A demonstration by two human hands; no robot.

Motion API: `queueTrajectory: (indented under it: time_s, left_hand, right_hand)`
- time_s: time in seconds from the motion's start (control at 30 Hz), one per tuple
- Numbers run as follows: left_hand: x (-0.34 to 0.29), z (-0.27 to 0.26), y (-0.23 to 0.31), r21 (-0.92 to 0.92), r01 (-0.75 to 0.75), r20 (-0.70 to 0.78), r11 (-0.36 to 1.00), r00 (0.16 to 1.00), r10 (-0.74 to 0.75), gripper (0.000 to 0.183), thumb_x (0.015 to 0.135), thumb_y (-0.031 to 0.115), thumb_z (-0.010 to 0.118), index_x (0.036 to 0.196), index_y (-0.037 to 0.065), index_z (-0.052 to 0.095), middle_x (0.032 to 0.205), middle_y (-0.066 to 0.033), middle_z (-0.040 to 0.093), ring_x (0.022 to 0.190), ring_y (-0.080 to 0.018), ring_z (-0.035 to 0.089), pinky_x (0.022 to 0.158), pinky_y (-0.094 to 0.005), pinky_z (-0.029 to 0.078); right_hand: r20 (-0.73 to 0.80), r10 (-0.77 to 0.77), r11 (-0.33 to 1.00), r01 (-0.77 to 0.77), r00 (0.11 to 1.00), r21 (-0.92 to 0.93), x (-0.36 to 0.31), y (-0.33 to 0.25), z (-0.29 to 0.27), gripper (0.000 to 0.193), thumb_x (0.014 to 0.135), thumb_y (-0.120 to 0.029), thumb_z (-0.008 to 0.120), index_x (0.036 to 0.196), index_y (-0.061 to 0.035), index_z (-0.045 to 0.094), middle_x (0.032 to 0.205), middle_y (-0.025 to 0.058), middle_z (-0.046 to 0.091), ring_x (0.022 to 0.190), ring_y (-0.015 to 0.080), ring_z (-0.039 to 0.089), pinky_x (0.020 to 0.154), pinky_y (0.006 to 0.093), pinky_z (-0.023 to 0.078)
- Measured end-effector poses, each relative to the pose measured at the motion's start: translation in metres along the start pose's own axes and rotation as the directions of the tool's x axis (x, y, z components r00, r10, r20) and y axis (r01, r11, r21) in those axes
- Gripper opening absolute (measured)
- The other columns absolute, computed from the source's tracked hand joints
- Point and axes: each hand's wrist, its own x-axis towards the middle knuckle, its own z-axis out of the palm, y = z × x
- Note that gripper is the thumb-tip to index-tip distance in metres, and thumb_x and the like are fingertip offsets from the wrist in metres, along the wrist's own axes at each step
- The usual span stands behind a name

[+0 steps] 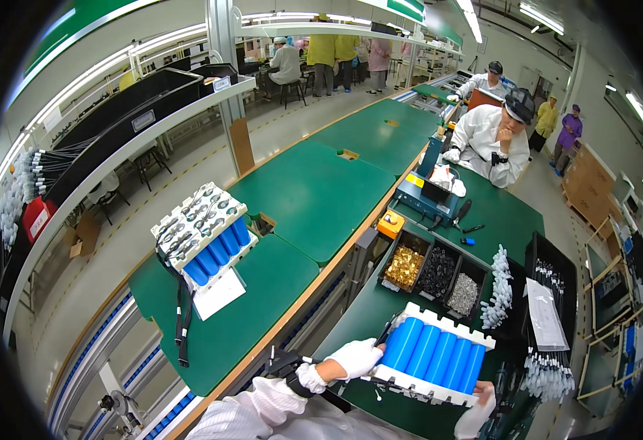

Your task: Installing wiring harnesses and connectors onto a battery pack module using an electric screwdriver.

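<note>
A battery pack (431, 356) of blue cylindrical cells between two white notched plastic frames is tilted over the bench in front of me. My left hand (357, 359), in a white glove, grips its left end, with dark leads beside the fingers. Around the pack's near right corner closes my right hand (480, 407), gloved with the fingertips bare. On the green board to the left stands a second battery pack (203, 233), black cables (182, 315) trailing from it. A white paper sheet (219, 293) lies at its foot.
Beyond my pack sit bins of brass-coloured parts (403, 265), black parts (436, 270) and silver screws (466, 292). White-tipped cables (497, 290) lie to the right, near a black tray (572, 293). A screwdriver (463, 211) rests farther back. A co-worker (489, 139) sits across the bench.
</note>
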Motion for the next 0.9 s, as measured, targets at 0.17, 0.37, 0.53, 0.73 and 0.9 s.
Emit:
queueTrajectory:
  time_s: [0.17,0.37,0.53,0.73,0.9]
  left_hand:
    - [0.000,0.001,-0.021,0.092,-0.102,0.004,0.990,0.995,0.103,0.048,0.107,0.044,0.038,0.107,0.000,0.057,0.077,-0.0226,0.068,0.077,-0.0427,0.068,0.075,-0.0480,0.052]
    - [-0.001,-0.010,0.000,0.137,-0.199,0.011,0.970,0.980,0.199,0.054,0.107,0.046,0.040,0.097,-0.002,0.062,0.084,-0.0276,0.068,0.081,-0.0450,0.066,0.075,-0.0490,0.051]
    - [-0.013,-0.023,0.015,-0.099,-0.190,0.064,0.977,0.978,0.197,0.044,0.099,0.027,0.044,0.075,-0.002,0.065,0.063,-0.0171,0.063,0.055,-0.0271,0.061,0.057,-0.0409,0.048]
    - [-0.022,-0.005,0.018,-0.600,0.183,0.244,0.779,0.969,-0.040,0.030,0.099,0.027,0.053,0.080,0.008,0.066,0.067,0.0013,0.061,0.059,-0.0093,0.053,0.058,-0.0268,0.042]
    - [-0.003,0.003,-0.023,-0.765,0.321,0.247,0.558,0.947,-0.206,0.029,0.101,0.030,0.055,0.097,0.004,0.068,0.084,-0.0060,0.069,0.067,-0.0159,0.063,0.069,-0.0337,0.055]
  right_hand:
    - [0.098,-0.186,0.942,0.205,0.978,-0.264,-0.035,0.085,0.006,0.064,0.111,-0.049,0.033,0.125,0.0087,0.057,0.116,0.0259,0.060,0.111,0.0375,0.058,0.098,0.0481,0.044]
    - [-0.138,-0.262,0.912,0.198,0.955,-0.360,-0.033,0.102,0.014,0.055,0.110,-0.038,0.039,0.131,0.0109,0.054,0.114,0.0276,0.057,0.105,0.0435,0.056,0.094,0.0482,0.043]
    - [0.015,-0.074,0.952,0.075,0.997,-0.298,0.000,-0.028,0.004,0.049,0.110,-0.031,0.048,0.080,0.0057,0.060,0.065,0.0100,0.058,0.060,0.0191,0.048,0.057,0.0395,0.036]
    - [0.068,0.234,0.913,-0.196,0.970,-0.357,-0.003,-0.030,-0.026,0.056,0.109,-0.035,0.051,0.065,-0.0001,0.052,0.059,-0.0038,0.045,0.060,0.0067,0.034,0.053,0.0310,0.029]
    - [0.294,0.322,0.933,-0.250,0.900,-0.258,0.023,-0.027,-0.007,0.049,0.108,-0.036,0.055,0.075,0.0000,0.060,0.064,-0.0051,0.049,0.063,0.0051,0.037,0.053,0.0294,0.032]
